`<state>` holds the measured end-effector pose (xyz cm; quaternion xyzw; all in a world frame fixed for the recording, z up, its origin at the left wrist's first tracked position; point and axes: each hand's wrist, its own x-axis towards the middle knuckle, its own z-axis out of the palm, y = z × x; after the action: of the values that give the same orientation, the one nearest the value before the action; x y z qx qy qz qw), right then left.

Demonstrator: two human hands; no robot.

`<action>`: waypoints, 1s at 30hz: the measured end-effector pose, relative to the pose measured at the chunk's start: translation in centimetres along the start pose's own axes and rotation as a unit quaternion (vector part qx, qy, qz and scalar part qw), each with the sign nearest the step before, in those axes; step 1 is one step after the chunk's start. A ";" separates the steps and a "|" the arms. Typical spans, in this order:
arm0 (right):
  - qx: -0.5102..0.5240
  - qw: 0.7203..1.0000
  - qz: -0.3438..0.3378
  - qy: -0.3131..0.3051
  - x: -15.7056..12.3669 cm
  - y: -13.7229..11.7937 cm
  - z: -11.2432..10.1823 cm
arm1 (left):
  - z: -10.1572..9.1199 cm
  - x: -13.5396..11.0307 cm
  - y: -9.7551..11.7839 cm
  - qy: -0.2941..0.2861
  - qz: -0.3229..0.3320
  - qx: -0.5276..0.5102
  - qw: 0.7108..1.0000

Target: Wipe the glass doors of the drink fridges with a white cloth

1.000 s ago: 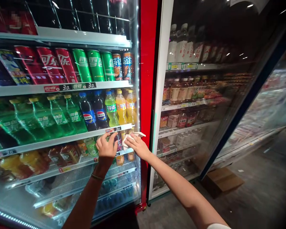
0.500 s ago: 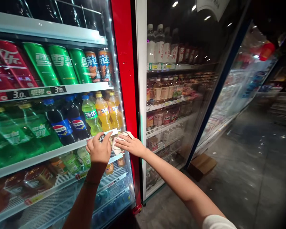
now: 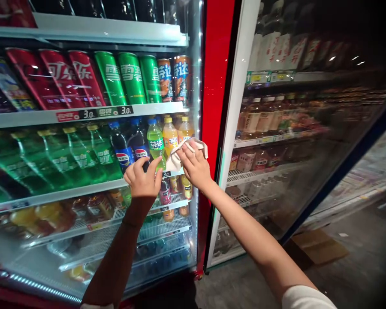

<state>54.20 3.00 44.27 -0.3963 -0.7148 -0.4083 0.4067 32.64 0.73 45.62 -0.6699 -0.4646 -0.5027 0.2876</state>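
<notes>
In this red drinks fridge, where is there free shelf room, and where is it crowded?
Free: the bare white wire shelf near the bottom, below the left hand. Crowded: the row of red and green cans and the bottle shelf by the right hand holding a pale cloth.

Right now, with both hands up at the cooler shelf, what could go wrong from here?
1. The right hand presses a cloth against the orange bottles at the shelf front; a hard wipe might tip one off.
2. The left hand sits right by the green bottle and the Pepsi bottles, which could get knocked.
3. The cloth might snag the price strip on the shelf edge.
</notes>
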 end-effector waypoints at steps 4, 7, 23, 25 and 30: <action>0.021 0.999 0.031 0.002 -2.3 -1.7 0.9 | -0.8 0.4 -0.3 -0.020 -0.010 0.008 1.000; 0.040 0.999 0.012 -0.018 -6.3 -2.3 1.8 | -1.4 -1.2 -1.3 -0.026 -0.015 0.019 0.999; 0.025 0.996 -0.043 -0.070 -1.6 -3.9 1.3 | -3.1 -3.6 -7.4 -0.019 0.035 -0.007 0.999; 0.013 0.998 -0.036 -0.049 -0.2 -4.2 1.5 | -3.8 -3.3 -9.0 -0.018 0.034 -0.007 0.999; -0.015 0.998 0.060 0.021 5.2 -8.6 2.8 | -5.4 -2.6 -13.5 -0.001 0.047 -0.005 0.999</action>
<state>43.94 3.77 45.76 -0.4360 -0.6748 -0.4020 0.4394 17.95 0.68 43.82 -0.6929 -0.4306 -0.4902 0.3067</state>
